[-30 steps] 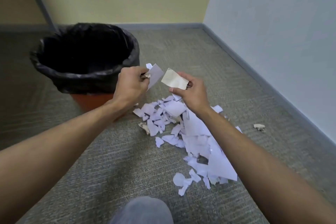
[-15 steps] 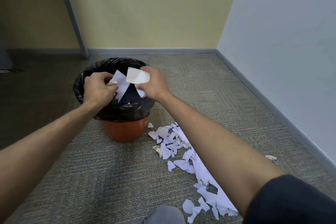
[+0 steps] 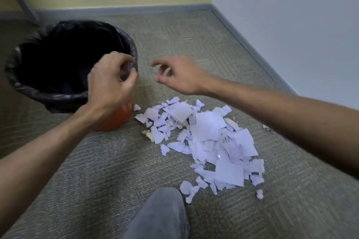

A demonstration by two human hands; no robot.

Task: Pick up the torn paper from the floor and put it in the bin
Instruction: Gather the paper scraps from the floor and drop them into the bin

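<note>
One bin (image 3: pixel 58 101) counted, one black liner (image 3: pixel 29 87) fitted in it, two hands seen, left hand (image 3: pixel 110 85) and right hand (image 3: pixel 180 75), one knee (image 3: pixel 161 217) noted, torn paper (image 3: pixel 206 141) scraps too many to be counted, dozens in one heap

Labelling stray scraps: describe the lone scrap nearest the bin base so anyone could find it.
Start at the orange bin with the black liner, left of the carpet. Just right of its base, ahead of the main paper pile, lies the small white scrap. Unlike the overlapping pieces, it sits alone on bare carpet.
</note>
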